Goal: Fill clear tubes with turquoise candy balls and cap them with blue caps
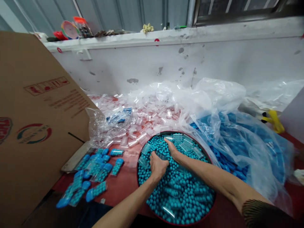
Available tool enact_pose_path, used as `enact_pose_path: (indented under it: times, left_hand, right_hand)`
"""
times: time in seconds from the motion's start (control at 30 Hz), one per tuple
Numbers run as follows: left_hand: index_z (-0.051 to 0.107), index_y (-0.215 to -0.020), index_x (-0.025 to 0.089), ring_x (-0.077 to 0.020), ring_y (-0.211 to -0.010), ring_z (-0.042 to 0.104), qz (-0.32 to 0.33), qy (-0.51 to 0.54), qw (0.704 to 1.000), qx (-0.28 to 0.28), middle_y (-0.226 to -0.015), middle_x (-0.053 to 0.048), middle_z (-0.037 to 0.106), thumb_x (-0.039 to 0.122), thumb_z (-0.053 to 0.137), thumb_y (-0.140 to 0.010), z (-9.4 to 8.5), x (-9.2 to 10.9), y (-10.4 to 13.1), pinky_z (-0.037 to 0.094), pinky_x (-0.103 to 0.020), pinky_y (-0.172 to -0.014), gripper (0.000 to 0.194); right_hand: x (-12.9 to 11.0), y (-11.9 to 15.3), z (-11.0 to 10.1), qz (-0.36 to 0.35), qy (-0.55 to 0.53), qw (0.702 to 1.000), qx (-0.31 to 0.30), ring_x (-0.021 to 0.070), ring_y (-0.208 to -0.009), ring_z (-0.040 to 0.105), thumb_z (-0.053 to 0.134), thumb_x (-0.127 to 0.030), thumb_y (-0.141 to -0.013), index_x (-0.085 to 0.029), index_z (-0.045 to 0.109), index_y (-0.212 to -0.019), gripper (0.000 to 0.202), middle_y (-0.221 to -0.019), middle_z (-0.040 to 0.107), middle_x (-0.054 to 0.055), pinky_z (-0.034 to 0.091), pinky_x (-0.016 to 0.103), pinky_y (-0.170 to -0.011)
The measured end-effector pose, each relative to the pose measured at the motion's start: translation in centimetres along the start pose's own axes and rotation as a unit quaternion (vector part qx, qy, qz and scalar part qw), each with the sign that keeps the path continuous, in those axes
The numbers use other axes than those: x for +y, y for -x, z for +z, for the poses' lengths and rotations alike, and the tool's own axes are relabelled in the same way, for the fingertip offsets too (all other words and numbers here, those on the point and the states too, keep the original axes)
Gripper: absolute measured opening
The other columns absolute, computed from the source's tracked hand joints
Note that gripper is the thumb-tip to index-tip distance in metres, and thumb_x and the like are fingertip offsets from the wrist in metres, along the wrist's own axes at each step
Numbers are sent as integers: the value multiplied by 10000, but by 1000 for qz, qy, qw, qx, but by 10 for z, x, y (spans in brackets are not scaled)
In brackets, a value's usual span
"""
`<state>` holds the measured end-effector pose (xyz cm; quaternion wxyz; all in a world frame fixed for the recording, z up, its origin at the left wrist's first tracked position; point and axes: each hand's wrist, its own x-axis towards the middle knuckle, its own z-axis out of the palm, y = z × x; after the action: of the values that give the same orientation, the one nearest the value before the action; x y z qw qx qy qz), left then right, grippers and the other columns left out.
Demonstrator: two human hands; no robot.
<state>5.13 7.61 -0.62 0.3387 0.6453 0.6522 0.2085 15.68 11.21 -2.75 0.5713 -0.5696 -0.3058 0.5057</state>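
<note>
A round tub [215, 202] full of small teal balls [187, 205] stands on the red table. Several clear plastic containers [187, 145] lie on and among the balls. Over the tub's left half, my left hand [158, 166] has its fingers curled round a clear container, partly hidden. My right hand [172, 148] reaches to the upper middle of the tub, thumb and fingers closed at the end of a clear container [168, 138]. Left of the tub lie several filled containers [98, 191] with blue caps and teal balls inside.
A large cardboard box [42, 120] stands at the left. Empty clear containers [147, 122] are heaped behind the tub. On the right, a clear bag [256, 148] covers blue caps [228, 163]. A white wall [142, 63] with a cluttered ledge is behind.
</note>
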Motion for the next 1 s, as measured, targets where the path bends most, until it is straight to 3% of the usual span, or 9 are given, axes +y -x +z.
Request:
enact_pose_path:
  times: [0.17, 0.33, 0.47, 0.6, 0.7, 0.9, 1.0]
  left_hand:
    - [317, -1127, 126, -253, -1144, 384, 67, 130, 989, 29, -1162, -128, 437, 133, 609, -504, 19, -12, -8, 280, -375, -980, 688]
    - [375, -1119, 155, -231, -1108, 434, 120, 258, 958, -27, -1140, -85, 491, 184, 639, -528, 21, -19, -10, 310, -365, -968, 648]
    - [336, -1170, 171, -232, -1139, 408, 93, 256, 961, -36, -1193, -88, 467, 239, 686, -517, 18, -20, -7, 281, -364, -991, 743]
    - [249, -1208, 178, -210, -1107, 436, 93, 227, 967, -73, -1216, -92, 438, 269, 658, -572, 14, -19, -3, 325, -352, -957, 762]
    - [246, -1204, 189, -203, -1108, 433, 93, 214, 969, -77, -1200, -75, 442, 257, 656, -577, 13, -20, -1, 323, -342, -955, 752]
    - [242, -1185, 196, -183, -1041, 487, 123, 247, 956, -99, -1145, -66, 487, 266, 665, -587, 14, -24, -2, 366, -320, -911, 736]
    - [257, -1181, 198, -182, -1019, 500, 125, 246, 956, -99, -1120, -50, 503, 253, 689, -563, 14, -24, -2, 383, -319, -896, 756]
  right_hand:
    - [-13, 20, -1, -71, 47, 996, 11, 190, -778, 574, 453, -428, -733, -164, 658, -665, 341, -707, 661, 7, 369, 323, -872]
    - [-13, 39, -3, -187, 124, 974, -37, 182, -831, 571, 419, -434, -785, -158, 673, -756, 376, -825, 661, 32, 376, 312, -855]
    - [-13, 20, -11, -147, 135, 980, -18, 197, -837, 569, 346, -484, -804, -138, 664, -798, 470, -820, 659, 60, 398, 342, -836]
    - [-16, -15, -9, -82, 177, 977, -81, 206, -923, 541, 459, -428, -744, -183, 662, -782, 321, -868, 652, 17, 366, 356, -888]
    - [-14, -27, -1, -52, 181, 978, -89, 208, -907, 543, 504, -397, -716, -193, 657, -721, 256, -821, 653, 7, 364, 355, -887]
    - [-15, -10, 5, 3, 178, 982, -62, 185, -686, 574, 368, -398, -784, -123, 623, -778, 375, -674, 615, 49, 466, 344, -672]
    - [-18, 8, 3, -15, 193, 979, -58, 180, -714, 564, 422, -350, -757, -140, 619, -753, 289, -692, 606, 34, 454, 331, -715]
